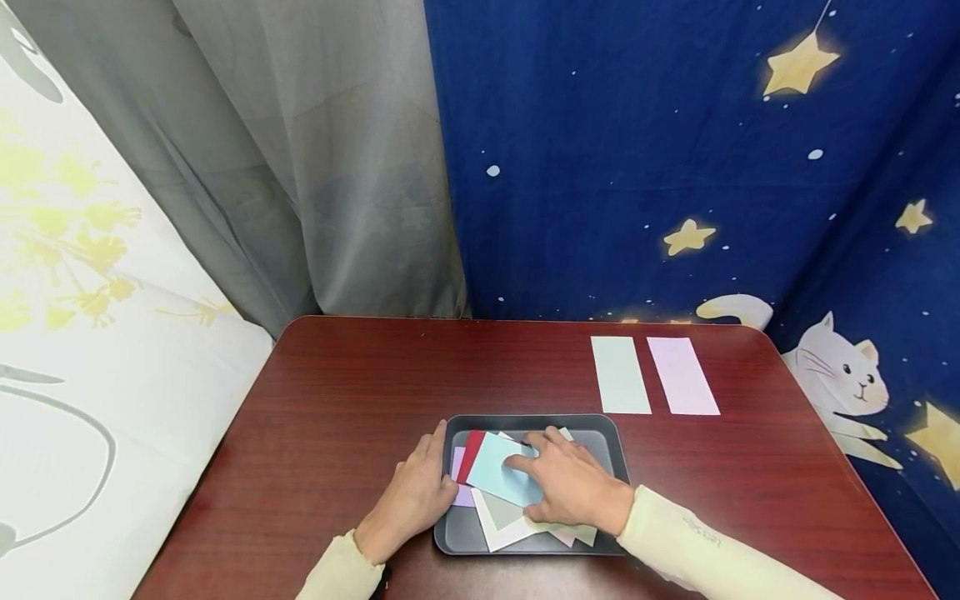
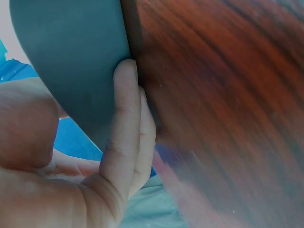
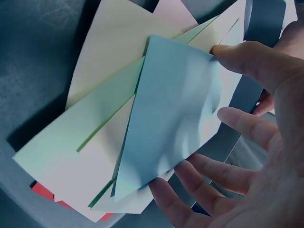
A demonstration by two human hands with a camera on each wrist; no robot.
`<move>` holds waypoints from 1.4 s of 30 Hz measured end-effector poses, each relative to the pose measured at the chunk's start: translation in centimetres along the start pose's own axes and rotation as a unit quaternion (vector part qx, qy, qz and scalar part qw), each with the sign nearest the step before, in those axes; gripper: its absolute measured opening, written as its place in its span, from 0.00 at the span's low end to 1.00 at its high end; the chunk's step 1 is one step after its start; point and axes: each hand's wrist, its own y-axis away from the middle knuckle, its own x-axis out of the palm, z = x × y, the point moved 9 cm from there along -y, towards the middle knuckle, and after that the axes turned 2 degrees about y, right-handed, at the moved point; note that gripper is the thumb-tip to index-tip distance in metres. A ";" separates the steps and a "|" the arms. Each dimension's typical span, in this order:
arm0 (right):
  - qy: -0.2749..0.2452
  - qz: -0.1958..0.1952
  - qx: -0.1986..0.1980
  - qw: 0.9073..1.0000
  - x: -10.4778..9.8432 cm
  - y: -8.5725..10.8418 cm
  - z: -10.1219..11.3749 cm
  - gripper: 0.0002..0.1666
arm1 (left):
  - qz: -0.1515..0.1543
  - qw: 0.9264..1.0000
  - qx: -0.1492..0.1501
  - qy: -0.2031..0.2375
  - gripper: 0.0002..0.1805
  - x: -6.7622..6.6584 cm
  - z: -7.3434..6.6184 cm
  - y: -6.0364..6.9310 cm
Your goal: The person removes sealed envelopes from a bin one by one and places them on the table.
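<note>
A dark grey baking tray (image 1: 615, 454) on the table holds a loose fan of paper cards in several colours. My right hand (image 1: 566, 479) reaches over them and grips a light blue card (image 1: 495, 468) by its edges; the card bows slightly in the right wrist view. Red (image 1: 470, 454), purple (image 1: 463, 497) and white (image 1: 487, 529) cards lie around and under it, along with a pale green card (image 3: 109, 92). At the tray's left side, my left hand (image 1: 420, 487) holds the wall, fingers straight along the outside and thumb over the rim.
Beyond the tray, a pale mint card (image 1: 621, 375) and a pale pink card (image 1: 682, 375) lie side by side on the brown wooden table (image 1: 360, 392). Curtains (image 1: 600, 167) hang along the table's back edge.
</note>
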 end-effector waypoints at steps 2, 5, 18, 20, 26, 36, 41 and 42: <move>0.000 0.001 0.002 1.000 0.0 0.0 -0.1 0.37 | 0.000 1.000 0.000 -0.001 0.46 0.0 0.0 0.0; 0.002 0.004 0.004 1.000 -0.2 0.1 -0.2 0.37 | -0.001 1.000 -0.001 -0.002 0.46 0.0 0.0 0.0; 0.018 -0.038 -0.004 0.999 -2.6 0.6 -0.7 0.33 | 0.003 1.000 -0.005 -0.005 0.46 0.0 -0.1 0.1; 0.021 -0.049 -0.003 0.999 -2.8 0.7 -1.0 0.32 | 0.000 1.000 -0.001 -0.007 0.45 0.0 -0.1 0.1; 0.022 -0.084 0.009 0.996 -3.6 1.3 -2.4 0.30 | -0.004 1.000 0.002 -0.008 0.45 -0.1 -0.1 0.1; 0.004 -0.131 0.052 0.990 -5.6 2.6 -6.5 0.30 | 0.003 1.000 -0.007 -0.002 0.46 -0.1 -0.2 0.1; -0.005 -0.142 0.093 0.986 -6.1 3.2 -10.0 0.31 | 0.004 1.000 -0.007 -0.003 0.46 -0.1 -0.2 0.2; -0.005 -0.143 0.102 0.985 -6.2 3.3 -10.7 0.31 | 0.004 1.000 -0.007 -0.004 0.46 -0.1 -0.2 0.2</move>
